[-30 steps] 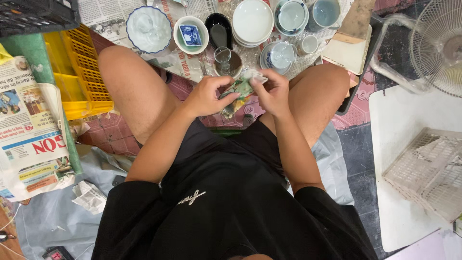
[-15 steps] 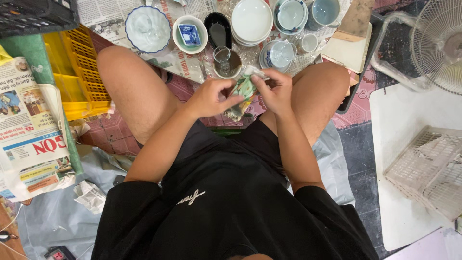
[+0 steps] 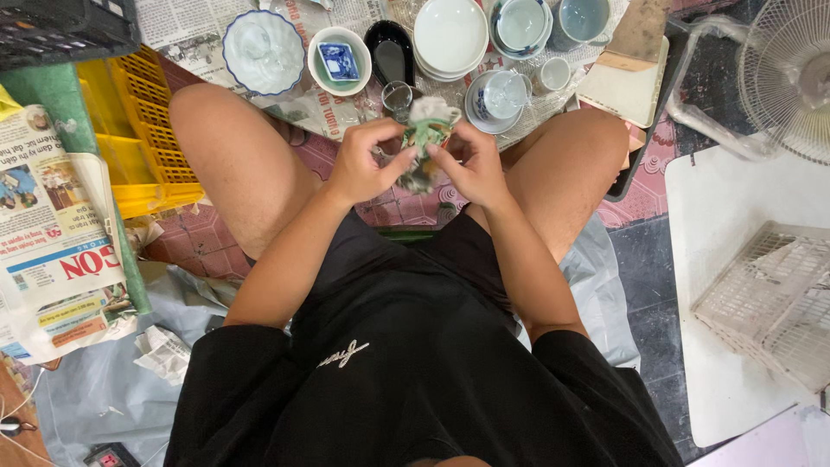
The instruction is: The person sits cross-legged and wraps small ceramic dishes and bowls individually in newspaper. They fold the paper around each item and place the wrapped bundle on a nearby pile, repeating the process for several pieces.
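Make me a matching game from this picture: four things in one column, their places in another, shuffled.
Things:
1. small green and white figurine
2. yellow crate
3. white fan
4. white wire basket

Places:
A. top right corner
B. held between the left hand and right hand
C. on the white board at the right
D. beside the person's left knee

Pairs: 1-B, 2-D, 3-A, 4-C

Dishes [image 3: 450, 39] are lying on newspaper [image 3: 194, 26] along the top of the frame; a crate [image 3: 143, 130] is sitting at upper left, a fan [image 3: 791, 73] at upper right, a basket [image 3: 769, 298] at right.
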